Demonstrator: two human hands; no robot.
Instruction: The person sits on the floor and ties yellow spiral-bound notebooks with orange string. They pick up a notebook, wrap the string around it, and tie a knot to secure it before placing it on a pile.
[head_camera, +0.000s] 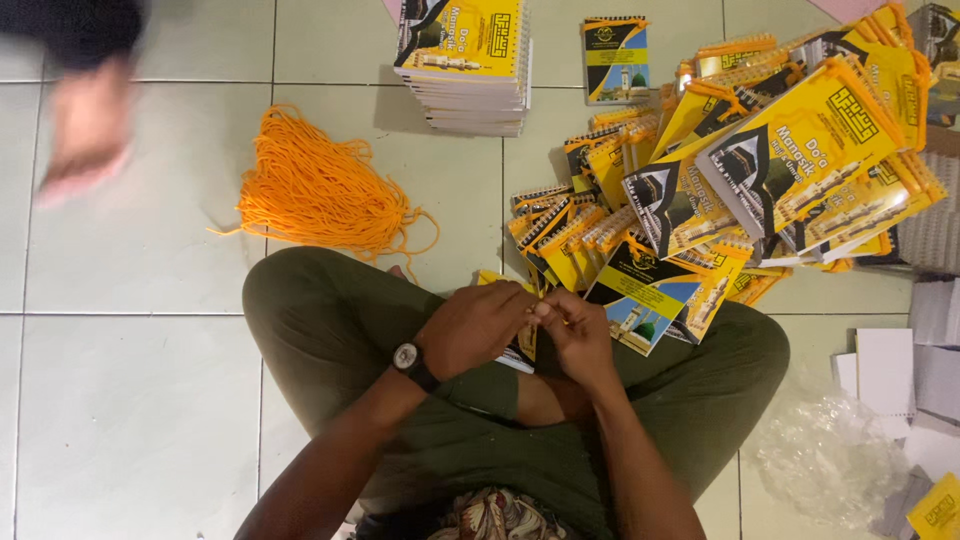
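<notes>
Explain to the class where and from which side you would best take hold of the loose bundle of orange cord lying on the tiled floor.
Probably at the dense upper end of the orange cord bundle, where the strands gather to a narrow bunch. Come from above with a pinch around that end, since the bundle lies flat on the floor tiles. The lower end fans out into loose, curling strands that would slip apart.

Olive-green trousers (330, 320) fill the lower centre of the frame; a dark-strapped wristwatch (410, 360) with a round pale dial sits on the left wrist; arms bare.

Small yellow booklet (523, 345), mostly hidden, held over lap between both hands.
</notes>
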